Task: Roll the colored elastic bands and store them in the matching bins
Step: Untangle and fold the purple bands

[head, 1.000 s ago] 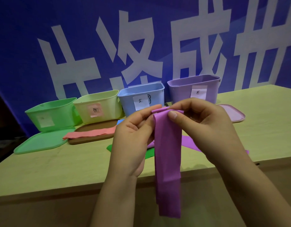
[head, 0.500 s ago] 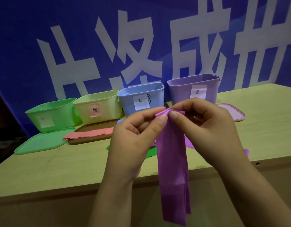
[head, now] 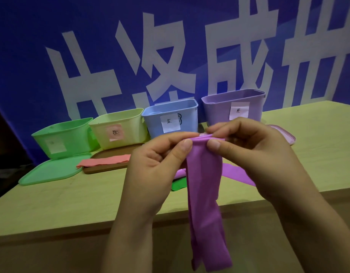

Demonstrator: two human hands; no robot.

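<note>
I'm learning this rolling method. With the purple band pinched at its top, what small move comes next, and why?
Probably turn the pinched top edge over to continue the roll. Both the left hand and the right hand pinch the purple band at its top, where only a small fold shows, and most of it hangs unrolled.

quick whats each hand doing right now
Left hand: pinching the top of the purple band.
Right hand: pinching the same top edge.
</note>
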